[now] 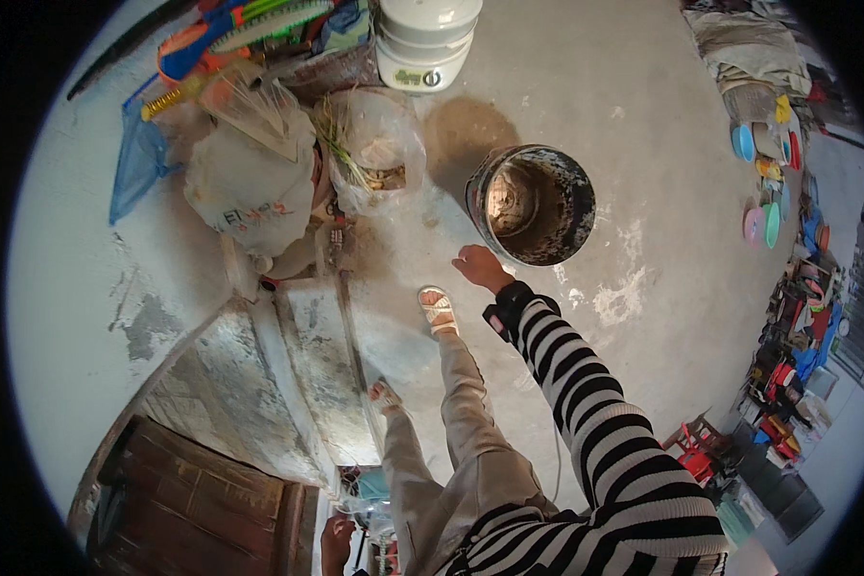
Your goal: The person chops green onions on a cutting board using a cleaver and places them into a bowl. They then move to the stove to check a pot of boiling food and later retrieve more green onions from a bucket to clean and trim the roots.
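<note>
My right hand [484,268], in a striped sleeve with a black band at the wrist, hangs over the floor with its fingers curled in. No object shows in it. Just beyond it stands an upright dark bucket [576,209], its inside crusted and stained; from above I cannot tell whether hand and rim touch. My left hand [337,541] is low at the bottom edge, beside my trouser leg and close to a brown wooden door [194,489]. Its fingers are bent and partly in shadow, so a small thing in them could be hidden.
A white electric steamer [423,50] stands at the top. Left of the bucket are a clear plastic bag [381,137] with green stalks and a large pale sack [252,187]. A concrete step [317,345] borders my left foot. Basins [772,225] and a red chair [695,450] stand right.
</note>
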A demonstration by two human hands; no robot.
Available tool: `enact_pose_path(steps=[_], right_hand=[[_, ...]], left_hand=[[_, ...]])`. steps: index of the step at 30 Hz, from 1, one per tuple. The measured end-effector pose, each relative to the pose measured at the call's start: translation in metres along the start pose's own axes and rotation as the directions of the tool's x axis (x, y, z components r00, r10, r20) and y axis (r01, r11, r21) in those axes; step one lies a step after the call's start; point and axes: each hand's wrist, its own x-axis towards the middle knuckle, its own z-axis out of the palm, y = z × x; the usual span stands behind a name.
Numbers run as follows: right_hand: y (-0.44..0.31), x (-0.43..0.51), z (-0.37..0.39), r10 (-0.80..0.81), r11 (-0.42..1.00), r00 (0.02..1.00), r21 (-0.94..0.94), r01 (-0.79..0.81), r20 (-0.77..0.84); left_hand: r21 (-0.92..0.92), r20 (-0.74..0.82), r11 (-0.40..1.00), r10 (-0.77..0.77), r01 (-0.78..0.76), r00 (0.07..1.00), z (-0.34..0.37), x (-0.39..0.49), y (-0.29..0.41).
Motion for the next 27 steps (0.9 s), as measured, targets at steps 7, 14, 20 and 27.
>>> enact_pose_path(steps=[7,14,20,27], right_hand=[[0.025,0.046,0.047,0.313,0.942,0.940,-0.174,-0.289,0.137],[0.077,0.095,0.092,0.356,0.881,0.933,-0.352,-0.316,0.053],[0.051,0.101,0.089,0.474,0.876,0.880,-0.094,-0.472,-0.003],[0.022,0.082,0.064,0.256,0.966,0.886,0.136,-0.220,-0.386]], left_hand=[[-0.049,-0.133,0.988,0.136,-0.144,0.982,0.055,0.027,0.078],[-0.193,-0.142,0.977,0.065,-0.092,0.988,0.076,0.049,0.100],[-0.041,-0.067,0.996,0.079,-0.082,0.995,0.084,0.092,0.095],[0.296,0.039,0.842,0.461,-0.451,0.886,0.092,0.212,0.193]])
